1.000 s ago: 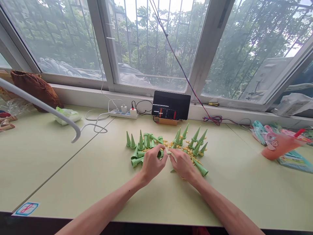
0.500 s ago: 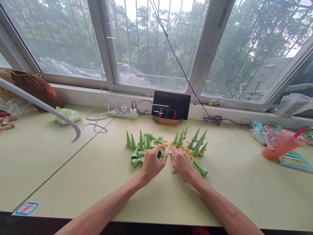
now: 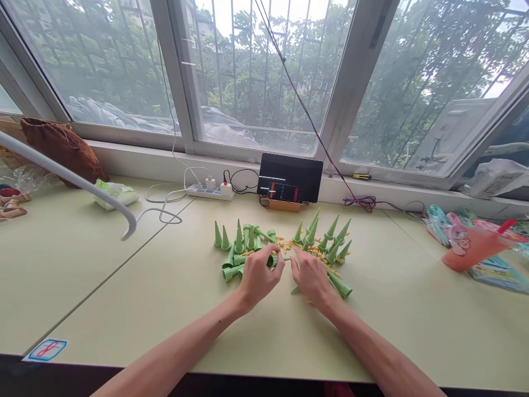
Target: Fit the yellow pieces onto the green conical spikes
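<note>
My left hand (image 3: 262, 271) is closed in a pinch around a green plastic spike, whose narrow tip (image 3: 286, 258) pokes out toward the right. Just across from that tip, my right hand (image 3: 311, 275) has its fingers curled together; whatever they hold is hidden. A green cone (image 3: 311, 234) stands right behind the right hand's knuckles, slightly tilted. Several green cones (image 3: 238, 238) stand upright on the left, with hollow green spikes (image 3: 232, 272) lying among them. Small yellow plastic pieces (image 3: 284, 243) are scattered between the groups. More upright cones (image 3: 332, 226) are at the right, near a lying spike (image 3: 342, 286).
Behind the pile, a dark tablet (image 3: 291, 171) and a phone (image 3: 285, 192) lean on a cardboard stand. A power strip (image 3: 210, 191) with cables lies to its left. A pink drink cup (image 3: 467, 248) stands at right, tissues (image 3: 115, 194) at left.
My right hand has drawn slightly right, away from the spike in my left hand. The cone behind it has shifted a little to the right. My left hand keeps its pinch.
</note>
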Motion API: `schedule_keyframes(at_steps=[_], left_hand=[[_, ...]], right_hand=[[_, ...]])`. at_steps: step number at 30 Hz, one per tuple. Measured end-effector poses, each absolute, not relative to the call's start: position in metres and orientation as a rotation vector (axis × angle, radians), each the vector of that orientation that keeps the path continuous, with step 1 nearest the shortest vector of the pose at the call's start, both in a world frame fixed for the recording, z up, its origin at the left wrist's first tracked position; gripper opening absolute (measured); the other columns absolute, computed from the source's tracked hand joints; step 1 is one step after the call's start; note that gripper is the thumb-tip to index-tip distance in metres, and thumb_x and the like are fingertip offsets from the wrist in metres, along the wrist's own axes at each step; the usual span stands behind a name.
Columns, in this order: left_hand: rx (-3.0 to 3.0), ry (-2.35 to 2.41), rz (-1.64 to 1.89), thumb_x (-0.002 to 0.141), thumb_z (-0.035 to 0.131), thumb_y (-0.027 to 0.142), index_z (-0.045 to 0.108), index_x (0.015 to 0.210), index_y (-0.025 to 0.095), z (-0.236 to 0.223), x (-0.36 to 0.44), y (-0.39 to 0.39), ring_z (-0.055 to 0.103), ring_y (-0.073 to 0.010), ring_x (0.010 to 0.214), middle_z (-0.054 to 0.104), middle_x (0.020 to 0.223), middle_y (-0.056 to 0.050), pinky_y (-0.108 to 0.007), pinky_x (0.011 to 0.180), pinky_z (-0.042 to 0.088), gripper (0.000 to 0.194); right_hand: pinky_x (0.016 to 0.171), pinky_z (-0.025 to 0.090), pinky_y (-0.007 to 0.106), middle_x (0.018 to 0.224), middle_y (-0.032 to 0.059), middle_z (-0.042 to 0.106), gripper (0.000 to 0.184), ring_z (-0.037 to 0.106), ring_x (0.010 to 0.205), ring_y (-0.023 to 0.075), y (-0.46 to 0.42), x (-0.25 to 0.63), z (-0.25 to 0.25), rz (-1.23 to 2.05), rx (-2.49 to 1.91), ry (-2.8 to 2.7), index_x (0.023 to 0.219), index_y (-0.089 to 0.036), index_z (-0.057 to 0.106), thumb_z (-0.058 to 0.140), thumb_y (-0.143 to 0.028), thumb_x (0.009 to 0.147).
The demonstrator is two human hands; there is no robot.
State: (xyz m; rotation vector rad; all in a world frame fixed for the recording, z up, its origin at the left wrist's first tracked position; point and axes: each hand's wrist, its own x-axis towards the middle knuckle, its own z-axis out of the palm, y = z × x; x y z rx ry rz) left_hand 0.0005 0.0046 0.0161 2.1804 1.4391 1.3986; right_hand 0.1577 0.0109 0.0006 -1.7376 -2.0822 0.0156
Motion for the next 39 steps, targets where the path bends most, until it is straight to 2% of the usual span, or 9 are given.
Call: schedule_keyframes(at_steps=[3, 7, 12, 18, 26, 34, 39], left_hand=[[2.190, 1.442, 1.406, 0.088, 0.053, 0.020, 0.061, 0.085, 0.020, 0.016, 0.001, 0.005, 0.058, -0.0117, 0.056, 0.067, 0.070, 0.002, -0.023, 0.061, 0.042, 0.008], [2.192, 1.433, 1.440, 0.087, 0.054, 0.020, 0.061, 0.085, 0.019, 0.015, 0.000, 0.005, 0.057, -0.0111, 0.054, 0.067, 0.068, 0.002, -0.023, 0.058, 0.042, 0.008], [2.193, 1.421, 1.486, 0.087, 0.055, 0.020, 0.062, 0.084, 0.019, 0.015, 0.000, 0.006, 0.054, -0.0101, 0.051, 0.065, 0.067, 0.003, -0.022, 0.056, 0.041, 0.007], [2.210, 1.425, 1.491, 0.087, 0.056, 0.019, 0.061, 0.083, 0.019, 0.012, 0.000, 0.008, 0.052, -0.0094, 0.049, 0.064, 0.065, 0.004, -0.022, 0.056, 0.039, 0.007], [2.213, 1.407, 1.521, 0.087, 0.056, 0.020, 0.061, 0.083, 0.019, 0.014, -0.001, 0.007, 0.050, -0.0088, 0.048, 0.064, 0.065, 0.004, -0.022, 0.054, 0.039, 0.007], [2.229, 1.369, 1.534, 0.087, 0.056, 0.018, 0.062, 0.084, 0.019, 0.014, -0.001, 0.008, 0.054, -0.0089, 0.050, 0.067, 0.069, 0.004, -0.021, 0.055, 0.041, 0.007], [2.233, 1.348, 1.539, 0.087, 0.056, 0.018, 0.061, 0.083, 0.019, 0.014, -0.001, 0.007, 0.055, -0.0095, 0.050, 0.066, 0.067, 0.003, -0.021, 0.056, 0.042, 0.007]], right_hand=[[0.060, 0.039, 0.028, 0.096, 0.0114, 0.073, 0.016, 0.071, 0.080, 0.0251, 0.011, 0.157, 0.001, 0.003, -1.756, -2.086, 0.101, -0.017, 0.064, 0.049, -0.021, 0.098], [0.062, 0.041, 0.026, 0.109, 0.0118, 0.070, 0.018, 0.071, 0.085, 0.0224, 0.013, 0.156, 0.003, -0.007, -1.738, -2.140, 0.108, -0.017, 0.062, 0.045, -0.020, 0.100], [0.057, 0.041, 0.025, 0.117, 0.0111, 0.064, 0.023, 0.070, 0.078, 0.0190, 0.020, 0.148, 0.005, -0.075, -1.826, -2.229, 0.113, -0.015, 0.057, 0.042, -0.011, 0.096], [0.058, 0.042, 0.027, 0.113, 0.0115, 0.062, 0.031, 0.070, 0.077, 0.0205, 0.023, 0.144, 0.004, -0.076, -1.896, -2.273, 0.126, -0.016, 0.049, 0.044, -0.014, 0.096], [0.063, 0.041, 0.026, 0.110, 0.0088, 0.064, 0.026, 0.069, 0.083, 0.0205, 0.024, 0.145, 0.005, 0.027, -1.854, -2.250, 0.120, -0.019, 0.052, 0.044, -0.014, 0.095], [0.067, 0.043, 0.028, 0.112, 0.0110, 0.062, 0.036, 0.069, 0.086, 0.0220, 0.026, 0.144, 0.006, 0.026, -1.906, -2.205, 0.129, -0.017, 0.048, 0.047, -0.012, 0.093], [0.062, 0.041, 0.027, 0.115, 0.0117, 0.061, 0.036, 0.069, 0.082, 0.0220, 0.026, 0.143, 0.008, 0.032, -1.920, -2.211, 0.127, -0.017, 0.048, 0.048, -0.012, 0.092]])
